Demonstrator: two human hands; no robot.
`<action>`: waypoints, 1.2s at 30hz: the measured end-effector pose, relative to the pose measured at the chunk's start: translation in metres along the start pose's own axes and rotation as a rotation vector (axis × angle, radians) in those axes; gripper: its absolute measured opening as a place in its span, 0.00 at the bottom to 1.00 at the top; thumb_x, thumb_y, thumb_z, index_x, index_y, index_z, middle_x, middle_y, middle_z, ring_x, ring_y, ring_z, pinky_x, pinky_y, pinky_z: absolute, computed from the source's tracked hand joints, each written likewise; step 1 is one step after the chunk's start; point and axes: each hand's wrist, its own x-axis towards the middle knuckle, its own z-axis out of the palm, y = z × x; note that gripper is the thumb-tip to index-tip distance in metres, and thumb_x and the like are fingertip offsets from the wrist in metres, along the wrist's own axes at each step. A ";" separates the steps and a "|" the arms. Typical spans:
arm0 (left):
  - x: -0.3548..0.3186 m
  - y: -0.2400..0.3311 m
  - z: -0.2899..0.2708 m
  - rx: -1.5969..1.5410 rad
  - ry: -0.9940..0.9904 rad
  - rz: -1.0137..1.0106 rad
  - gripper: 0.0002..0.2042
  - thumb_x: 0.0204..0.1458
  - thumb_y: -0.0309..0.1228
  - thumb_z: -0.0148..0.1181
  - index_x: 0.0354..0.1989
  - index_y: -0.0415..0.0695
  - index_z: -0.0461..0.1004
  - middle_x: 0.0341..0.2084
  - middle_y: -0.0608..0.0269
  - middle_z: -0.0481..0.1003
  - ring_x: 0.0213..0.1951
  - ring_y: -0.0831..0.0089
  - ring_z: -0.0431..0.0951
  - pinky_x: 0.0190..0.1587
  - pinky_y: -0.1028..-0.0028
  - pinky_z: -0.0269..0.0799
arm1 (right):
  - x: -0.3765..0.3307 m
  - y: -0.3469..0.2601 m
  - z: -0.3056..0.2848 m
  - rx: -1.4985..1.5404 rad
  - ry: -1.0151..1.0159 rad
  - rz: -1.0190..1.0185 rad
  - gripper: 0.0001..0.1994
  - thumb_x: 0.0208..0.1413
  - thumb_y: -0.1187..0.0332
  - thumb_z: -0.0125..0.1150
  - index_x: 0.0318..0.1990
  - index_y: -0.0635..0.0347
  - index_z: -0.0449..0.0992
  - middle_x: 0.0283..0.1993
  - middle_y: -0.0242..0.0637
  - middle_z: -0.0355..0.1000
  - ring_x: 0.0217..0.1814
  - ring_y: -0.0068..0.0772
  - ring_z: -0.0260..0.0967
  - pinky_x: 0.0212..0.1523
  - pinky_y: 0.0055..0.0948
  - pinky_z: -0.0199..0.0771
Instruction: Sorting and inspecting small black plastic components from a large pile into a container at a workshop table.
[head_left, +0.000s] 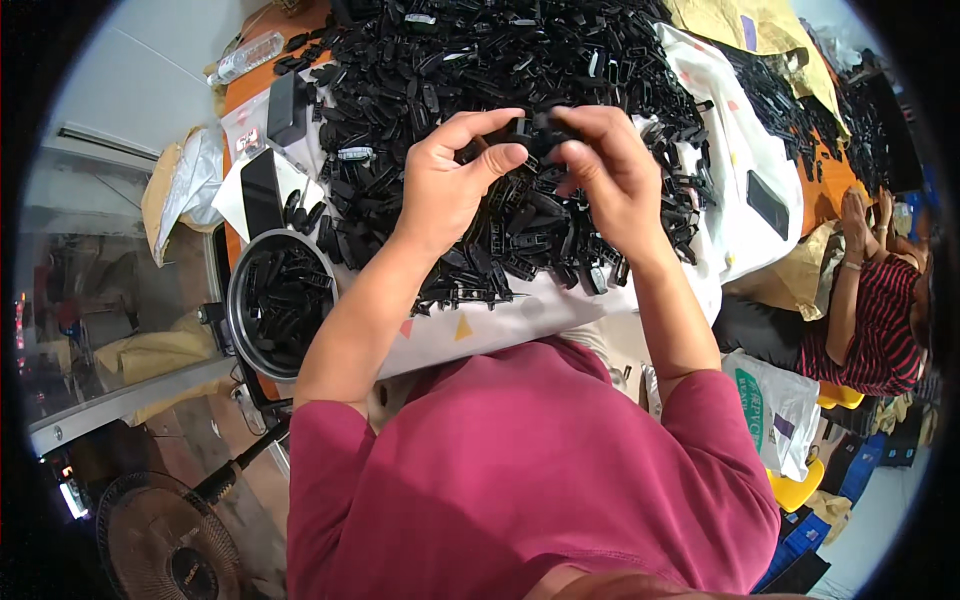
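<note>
Above a large heap of small black plastic parts (420,100), both hands are raised close together. My left hand (445,185) pinches a small black plastic part (522,128) between thumb and forefinger. My right hand (620,180) is closed by the same spot, its fingertips blurred, gripping a dark piece (545,130) against or right beside the left one. Whether these are one part or two I cannot tell. Many parts in the heap are long and narrow, some with open slots.
A round metal bowl (233,310) of black parts stands at the left edge of the white cloth (750,130). Nearby lie dark flat devices (262,190) and a plastic bottle (247,58). A phone (768,205) rests at right. A fan (165,540) is lower left; another person (870,320) sits right.
</note>
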 end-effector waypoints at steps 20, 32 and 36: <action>-0.004 -0.011 0.018 -0.036 0.094 -0.012 0.16 0.47 0.32 0.59 0.44 0.39 0.71 0.28 0.70 0.73 0.19 0.89 0.62 0.21 0.87 0.59 | -0.015 0.016 0.017 -0.335 0.173 -0.222 0.18 0.43 0.79 0.60 0.46 0.61 0.70 0.40 0.38 0.69 0.31 0.22 0.67 0.26 0.17 0.68; 0.017 -0.033 -0.032 -0.465 0.334 -0.410 0.08 0.49 0.34 0.53 0.31 0.41 0.70 0.20 0.68 0.68 0.21 0.82 0.67 0.21 0.82 0.63 | 0.041 0.077 -0.024 -0.150 -0.085 0.460 0.11 0.50 0.69 0.56 0.41 0.61 0.73 0.29 0.33 0.72 0.30 0.20 0.70 0.29 0.21 0.70; 0.057 -0.049 -0.070 -0.366 0.515 -0.442 0.03 0.44 0.28 0.52 0.26 0.43 0.69 0.21 0.65 0.69 0.25 0.75 0.70 0.27 0.76 0.67 | 0.085 0.139 -0.033 -0.824 -0.222 0.203 0.14 0.44 0.61 0.58 0.40 0.55 0.75 0.35 0.43 0.72 0.39 0.44 0.69 0.38 0.35 0.69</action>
